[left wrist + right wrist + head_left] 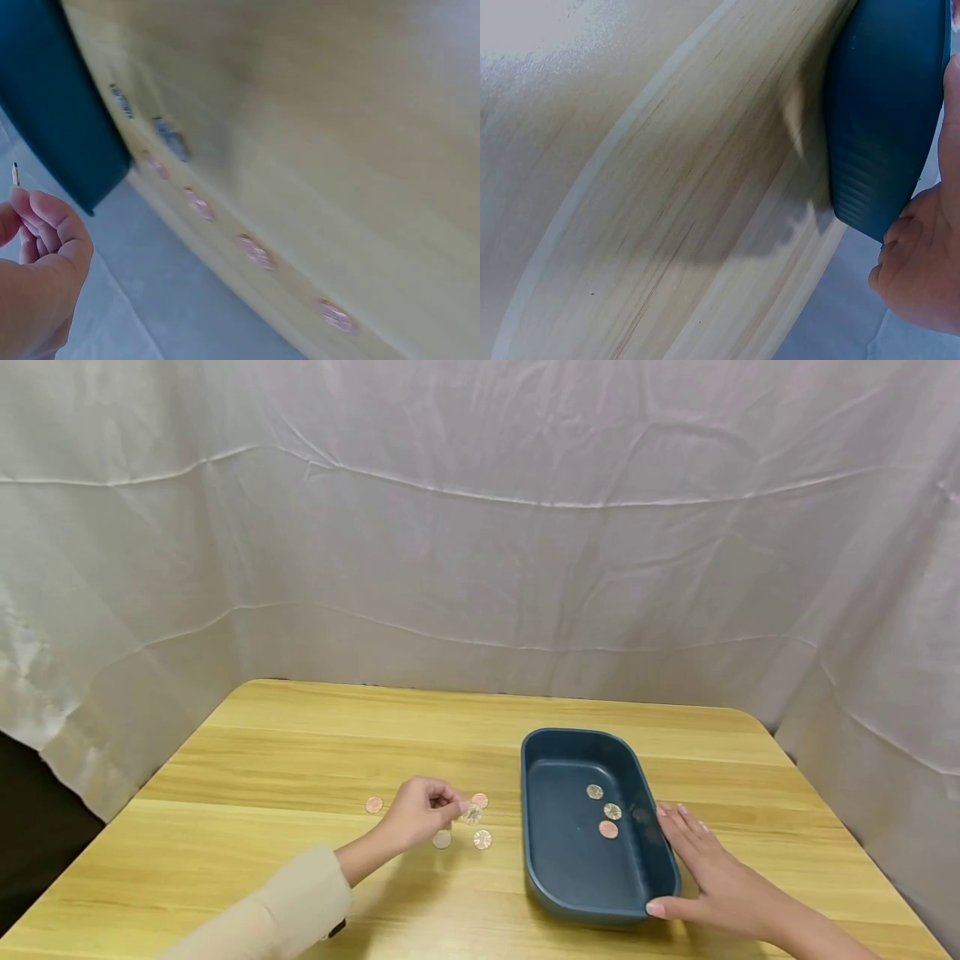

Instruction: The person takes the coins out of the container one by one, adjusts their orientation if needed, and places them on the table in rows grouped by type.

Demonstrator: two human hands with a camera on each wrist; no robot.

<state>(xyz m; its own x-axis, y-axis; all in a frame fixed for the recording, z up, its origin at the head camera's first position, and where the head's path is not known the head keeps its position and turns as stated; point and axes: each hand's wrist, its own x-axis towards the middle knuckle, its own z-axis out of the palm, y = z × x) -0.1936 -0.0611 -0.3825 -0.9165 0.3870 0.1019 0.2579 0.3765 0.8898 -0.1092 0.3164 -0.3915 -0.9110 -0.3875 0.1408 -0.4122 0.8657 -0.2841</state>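
My left hand (pixel 416 814) pinches a coin (pixel 472 814) between thumb and fingertips, held over the table left of a dark blue rectangular tub. In the left wrist view that coin (pixel 15 174) shows edge-on above the fingertips. Around this hand lie loose coins: a copper one (pixel 374 805) to its left, another copper one (pixel 480 800) just beyond, and paler ones nearer me. My right hand (pixel 723 885) rests against the right side of the tub (pixel 528 852), fingers stretched along the outer wall and thumb on the near corner of the rim. Three coins (pixel 612 812) lie inside the tub.
Everything rests on a light wood-grain table (pixel 247 827) with rounded far corners. Pale grey cloth (pixel 480 568) hangs behind it and along both sides. In the left wrist view, several coins (pixel 256 253) form a loose line on the tabletop.
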